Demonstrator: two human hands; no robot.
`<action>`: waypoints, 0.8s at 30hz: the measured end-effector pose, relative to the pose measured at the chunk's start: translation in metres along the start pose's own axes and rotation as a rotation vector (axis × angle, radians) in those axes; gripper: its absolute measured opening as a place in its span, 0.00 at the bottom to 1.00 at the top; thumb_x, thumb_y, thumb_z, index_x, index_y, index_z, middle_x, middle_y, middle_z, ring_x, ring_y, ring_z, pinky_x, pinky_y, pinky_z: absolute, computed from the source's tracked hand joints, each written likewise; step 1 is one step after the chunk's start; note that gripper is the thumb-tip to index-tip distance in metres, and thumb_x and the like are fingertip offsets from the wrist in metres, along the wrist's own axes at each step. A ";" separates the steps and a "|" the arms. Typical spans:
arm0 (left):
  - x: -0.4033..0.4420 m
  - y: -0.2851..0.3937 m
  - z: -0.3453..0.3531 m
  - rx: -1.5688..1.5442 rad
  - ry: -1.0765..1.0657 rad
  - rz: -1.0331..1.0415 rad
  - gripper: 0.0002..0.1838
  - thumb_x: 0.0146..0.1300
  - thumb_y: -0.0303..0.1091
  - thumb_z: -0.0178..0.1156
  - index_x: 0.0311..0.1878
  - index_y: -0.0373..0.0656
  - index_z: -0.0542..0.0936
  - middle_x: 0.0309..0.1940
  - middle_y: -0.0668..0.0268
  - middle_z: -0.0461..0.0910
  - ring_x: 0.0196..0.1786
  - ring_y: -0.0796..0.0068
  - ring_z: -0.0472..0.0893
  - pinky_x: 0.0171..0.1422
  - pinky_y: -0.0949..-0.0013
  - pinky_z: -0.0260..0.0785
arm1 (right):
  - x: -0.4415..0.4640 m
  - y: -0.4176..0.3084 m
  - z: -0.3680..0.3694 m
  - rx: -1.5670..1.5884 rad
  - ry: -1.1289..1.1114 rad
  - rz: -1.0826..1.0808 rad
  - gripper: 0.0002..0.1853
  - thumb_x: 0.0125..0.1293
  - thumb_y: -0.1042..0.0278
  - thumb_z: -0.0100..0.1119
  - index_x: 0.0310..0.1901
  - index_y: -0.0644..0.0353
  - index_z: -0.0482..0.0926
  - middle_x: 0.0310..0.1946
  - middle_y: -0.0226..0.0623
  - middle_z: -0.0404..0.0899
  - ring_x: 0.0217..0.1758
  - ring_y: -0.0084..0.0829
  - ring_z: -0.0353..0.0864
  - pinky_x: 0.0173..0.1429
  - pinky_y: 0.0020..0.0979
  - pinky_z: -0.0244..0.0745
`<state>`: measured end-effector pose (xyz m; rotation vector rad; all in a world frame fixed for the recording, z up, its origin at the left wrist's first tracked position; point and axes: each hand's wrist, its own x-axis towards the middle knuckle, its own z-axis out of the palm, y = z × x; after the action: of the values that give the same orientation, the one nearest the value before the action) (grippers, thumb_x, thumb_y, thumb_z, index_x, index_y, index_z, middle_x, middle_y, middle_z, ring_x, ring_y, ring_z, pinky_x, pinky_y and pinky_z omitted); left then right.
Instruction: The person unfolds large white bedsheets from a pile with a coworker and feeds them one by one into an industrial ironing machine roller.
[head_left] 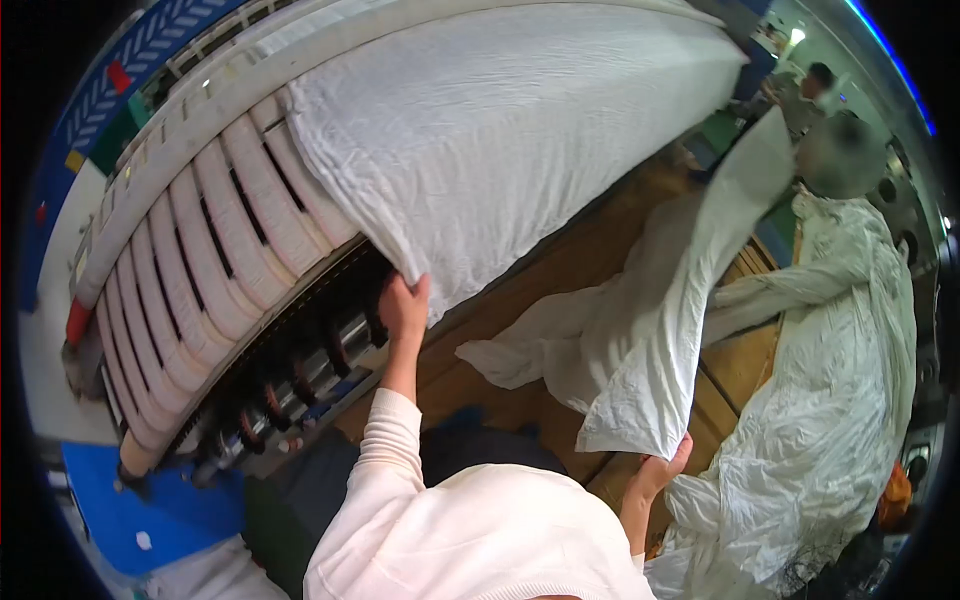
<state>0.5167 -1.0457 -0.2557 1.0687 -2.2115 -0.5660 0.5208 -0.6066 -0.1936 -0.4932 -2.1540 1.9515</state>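
Observation:
A wide white sheet (500, 140) lies spread over the feed belts (235, 225) of a large machine, its near edge hanging over the front. My left hand (404, 308) is closed on the near corner of this sheet, at the front edge of the belts. Lower right, my right hand (664, 470) pinches a corner of a second white sheet (650, 330). That cloth stretches up and away to the right, partly bunched and trailing to the left. Its far end rises near another person, and what supports it there cannot be made out.
Below the belts sit a shiny roller shaft (320, 360) and dark rings. A heap of crumpled white linen (800, 430) stands at the right, in front of another person (845, 155). Brown boards (740, 370) lie beneath the cloth. A blue panel (150, 510) is at lower left.

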 end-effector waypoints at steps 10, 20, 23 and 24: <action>-0.034 0.034 -0.105 -0.526 -0.492 0.058 0.19 0.67 0.34 0.48 0.19 0.35 0.69 0.10 0.54 0.71 0.18 0.49 0.75 0.24 0.56 0.65 | -0.043 -0.095 -0.013 -0.174 0.213 -0.648 0.19 0.62 0.61 0.50 0.46 0.69 0.74 0.41 0.36 0.76 0.45 0.25 0.74 0.54 0.27 0.66; -0.158 0.066 0.020 -0.672 -1.316 -0.172 0.23 0.70 0.52 0.43 0.54 0.42 0.73 0.41 0.60 0.82 0.42 0.70 0.81 0.44 0.65 0.73 | -0.066 -0.126 0.016 0.053 0.056 -0.747 0.16 0.57 0.66 0.59 0.43 0.67 0.76 0.35 0.31 0.78 0.38 0.20 0.73 0.45 0.24 0.69; -0.185 0.159 0.008 -1.297 -1.889 -0.691 0.28 0.69 0.55 0.46 0.61 0.41 0.68 0.53 0.61 0.76 0.54 0.67 0.76 0.57 0.60 0.69 | -0.063 -0.138 0.010 0.074 0.085 -0.820 0.14 0.58 0.66 0.59 0.42 0.67 0.76 0.36 0.31 0.78 0.37 0.20 0.73 0.44 0.24 0.69; -0.196 0.178 0.006 -1.398 -1.923 -0.840 0.30 0.68 0.55 0.46 0.62 0.40 0.68 0.55 0.60 0.75 0.56 0.66 0.75 0.60 0.59 0.68 | -0.061 -0.138 0.005 0.063 0.124 -0.831 0.14 0.58 0.66 0.59 0.42 0.67 0.76 0.36 0.31 0.78 0.37 0.20 0.73 0.44 0.24 0.69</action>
<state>0.5111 -0.7836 -0.2181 0.3001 -0.9884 -3.7564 0.5600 -0.6442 -0.0529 0.2646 -1.7803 1.4515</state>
